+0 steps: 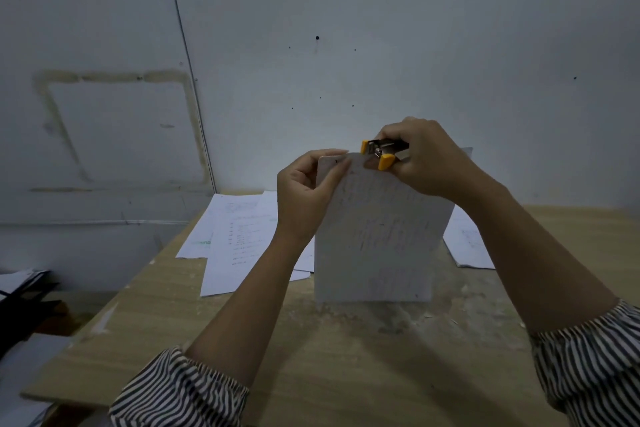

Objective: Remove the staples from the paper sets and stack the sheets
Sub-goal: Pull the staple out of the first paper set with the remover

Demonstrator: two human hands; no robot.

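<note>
A stapled paper set [377, 236] stands upright above the wooden table [346, 357], its blank back facing me. My left hand [308, 194] pinches its top left corner between thumb and fingers. My right hand [426, 159] grips a staple remover [379, 152] with yellow pads and metal jaws, and the jaws sit at the set's top edge. The staple itself is too small to make out.
Loose printed sheets [239, 239] lie spread on the table at the back left. More sheets [467, 243] lie at the back right, partly hidden by my right arm. A grey wall rises just behind the table. Dark objects [24, 302] sit beyond the table's left edge.
</note>
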